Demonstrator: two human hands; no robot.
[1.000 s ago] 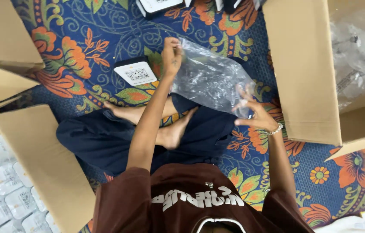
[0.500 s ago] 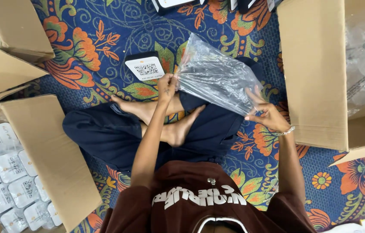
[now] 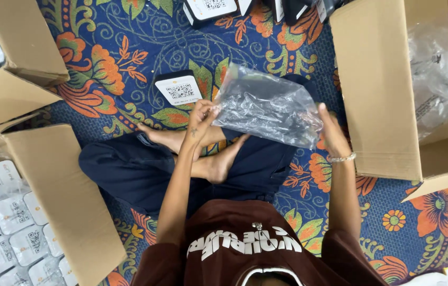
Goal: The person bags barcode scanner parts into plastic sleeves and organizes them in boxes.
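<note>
Floor: blue carpet (image 3: 144, 32) with orange flowers and green leaves, evenly lit. Open cardboard box (image 3: 377, 90) stands right of the carpet's centre. Two more cardboard boxes (image 3: 49, 175) sit at its left edge. No walls or windows in view.

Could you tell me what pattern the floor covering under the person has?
Blue mat with orange flowers and green leaves, per the head view.

Two hands, left (image 3: 198, 119) and right (image 3: 332, 135), one clear bag (image 3: 266, 106) between them, three open cardboard boxes (image 3: 377, 90) (image 3: 54, 180) (image 3: 20, 47), one small black-and-white box (image 3: 179, 89) alone on the one floral mat (image 3: 128, 32), and one bracelet (image 3: 342, 158).
</note>
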